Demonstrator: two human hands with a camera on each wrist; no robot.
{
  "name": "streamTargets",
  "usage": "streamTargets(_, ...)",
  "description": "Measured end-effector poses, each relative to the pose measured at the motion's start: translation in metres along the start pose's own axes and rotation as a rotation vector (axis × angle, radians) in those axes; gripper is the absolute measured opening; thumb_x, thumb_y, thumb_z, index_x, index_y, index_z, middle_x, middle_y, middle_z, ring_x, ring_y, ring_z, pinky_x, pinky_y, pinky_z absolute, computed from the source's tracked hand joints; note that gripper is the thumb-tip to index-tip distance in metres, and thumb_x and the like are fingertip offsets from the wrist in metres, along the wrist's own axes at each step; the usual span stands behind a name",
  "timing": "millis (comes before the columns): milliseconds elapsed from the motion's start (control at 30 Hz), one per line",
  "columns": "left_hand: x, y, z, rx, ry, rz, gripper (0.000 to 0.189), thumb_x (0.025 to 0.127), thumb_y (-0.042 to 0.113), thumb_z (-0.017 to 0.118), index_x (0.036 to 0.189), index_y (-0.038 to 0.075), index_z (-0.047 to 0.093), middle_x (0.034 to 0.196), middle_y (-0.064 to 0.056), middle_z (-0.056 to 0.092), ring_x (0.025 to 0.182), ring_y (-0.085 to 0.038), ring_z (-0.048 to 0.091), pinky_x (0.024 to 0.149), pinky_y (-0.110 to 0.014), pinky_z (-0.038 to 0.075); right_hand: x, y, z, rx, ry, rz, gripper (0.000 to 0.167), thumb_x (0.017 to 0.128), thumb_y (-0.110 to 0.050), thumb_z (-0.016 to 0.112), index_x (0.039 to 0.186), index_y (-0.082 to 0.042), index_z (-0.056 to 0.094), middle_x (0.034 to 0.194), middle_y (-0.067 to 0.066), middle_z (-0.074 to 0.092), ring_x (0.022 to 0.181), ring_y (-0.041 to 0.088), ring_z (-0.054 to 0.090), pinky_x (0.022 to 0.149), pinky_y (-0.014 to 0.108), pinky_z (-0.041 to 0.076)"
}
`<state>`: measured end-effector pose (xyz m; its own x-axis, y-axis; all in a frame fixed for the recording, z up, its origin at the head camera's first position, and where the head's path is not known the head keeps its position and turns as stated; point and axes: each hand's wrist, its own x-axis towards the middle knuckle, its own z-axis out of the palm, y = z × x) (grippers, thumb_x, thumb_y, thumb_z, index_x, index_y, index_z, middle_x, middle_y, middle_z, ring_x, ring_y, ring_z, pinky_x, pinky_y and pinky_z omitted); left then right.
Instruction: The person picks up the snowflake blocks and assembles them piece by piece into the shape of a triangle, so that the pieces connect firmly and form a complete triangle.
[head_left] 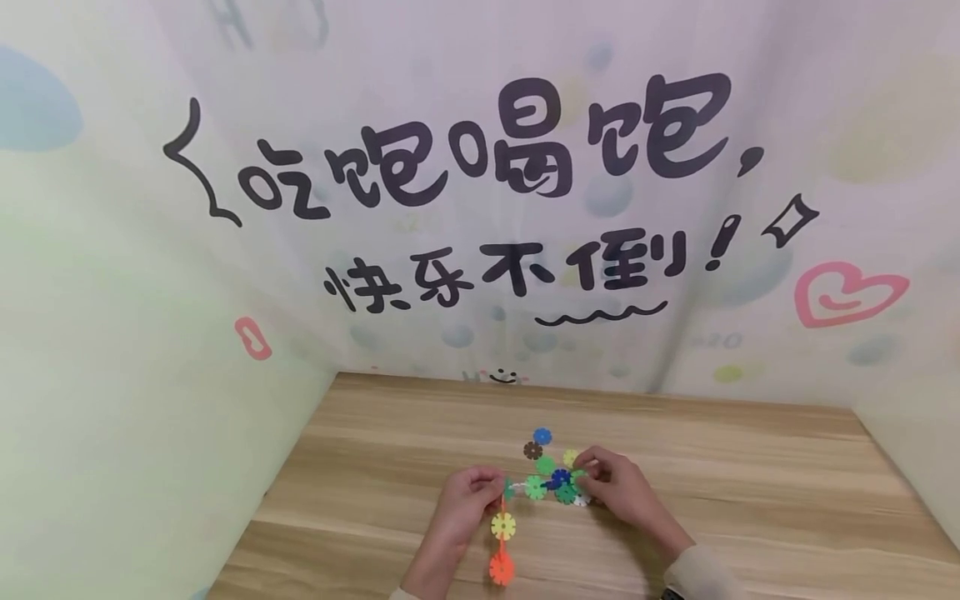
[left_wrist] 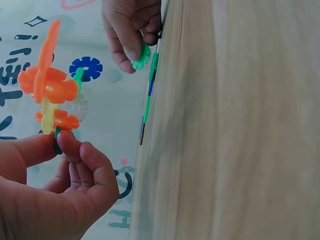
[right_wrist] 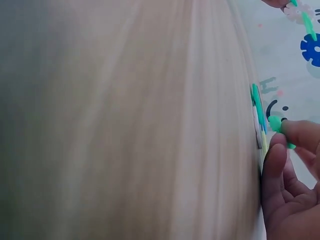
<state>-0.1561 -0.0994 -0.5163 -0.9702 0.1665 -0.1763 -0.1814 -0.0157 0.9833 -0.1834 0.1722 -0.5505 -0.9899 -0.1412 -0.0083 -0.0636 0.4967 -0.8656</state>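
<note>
My left hand (head_left: 467, 502) pinches a dark green snowflake disc (left_wrist: 58, 141) between thumb and forefinger. That disc belongs to a joined chain of slotted plastic discs: a yellow disc (head_left: 503, 526) and an orange disc (head_left: 502, 569) run off one way. On the other side come a whitish disc (left_wrist: 79, 107), a light green disc (head_left: 535, 487) and a dark blue disc (left_wrist: 86, 69). My right hand (head_left: 618, 487) pinches a single green disc (left_wrist: 142, 57) by its edge, close to the chain's blue end. Whether the two touch I cannot tell.
Loose discs lie on the wooden table (head_left: 360, 483) beyond and below the chain: blue (head_left: 542, 436), brown (head_left: 532, 451), green (head_left: 546, 464) and yellow (head_left: 569, 457) among them. A printed curtain wall (head_left: 450, 350) stands at the table's back edge.
</note>
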Motion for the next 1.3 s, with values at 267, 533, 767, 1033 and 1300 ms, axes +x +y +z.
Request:
streamTargets(267,0.001,0.0,0.0,0.004,-0.004,-0.002,0.027,0.095,0.008,0.066,0.114,-0.011,0.063,0.09,-0.012,0.068,0.077,-0.016,0.063,0.071,-0.03,0.055,-0.01,-0.001,-0.009,0.264,-0.014,0.079,0.019,0.093,-0.008,0.07,0.111,-0.002,0.067,0.077,0.01,0.063,0.065,0.018,0.059,0.057,0.029,0.053)
streamTargets(533,0.001,-0.001,0.001,-0.003,-0.008,-0.011,0.025,0.095,0.007,0.066,0.112,-0.011,0.065,0.088,-0.011,0.068,0.075,-0.015,0.062,0.071,-0.031,0.054,-0.019,-0.003,-0.015,0.42,-0.027,0.138,0.029,0.095,-0.006,0.067,0.121,0.005,0.062,0.091,0.016,0.067,0.075,0.02,0.064,0.064,0.029,0.057)
streamTargets(767,0.002,-0.003,0.002,-0.01,-0.011,-0.015,0.025,0.095,0.007,0.066,0.113,-0.011,0.064,0.085,-0.007,0.068,0.075,-0.014,0.062,0.071,-0.03,0.054,-0.024,-0.008,-0.019,0.473,-0.045,0.123,0.033,0.096,-0.007,0.065,0.125,0.008,0.059,0.094,0.016,0.066,0.077,0.02,0.064,0.067,0.031,0.058)
streamTargets(1033,0.002,-0.002,0.001,-0.01,-0.01,-0.023,0.025,0.096,0.008,0.065,0.113,-0.011,0.064,0.086,-0.008,0.068,0.075,-0.014,0.062,0.071,-0.03,0.054,-0.028,-0.017,-0.019,0.486,-0.079,0.098,0.034,0.097,-0.01,0.064,0.126,0.008,0.058,0.095,0.017,0.065,0.078,0.019,0.063,0.071,0.034,0.058)
streamTargets(1300,0.002,-0.002,0.001,-0.007,-0.02,-0.012,0.023,0.096,0.009,0.066,0.111,-0.008,0.066,0.09,-0.014,0.068,0.076,-0.014,0.061,0.07,-0.028,0.053,-0.029,-0.021,-0.015,0.504,-0.109,0.071,0.035,0.097,-0.007,0.064,0.125,0.012,0.056,0.093,0.016,0.064,0.076,0.018,0.062,0.07,0.034,0.058)
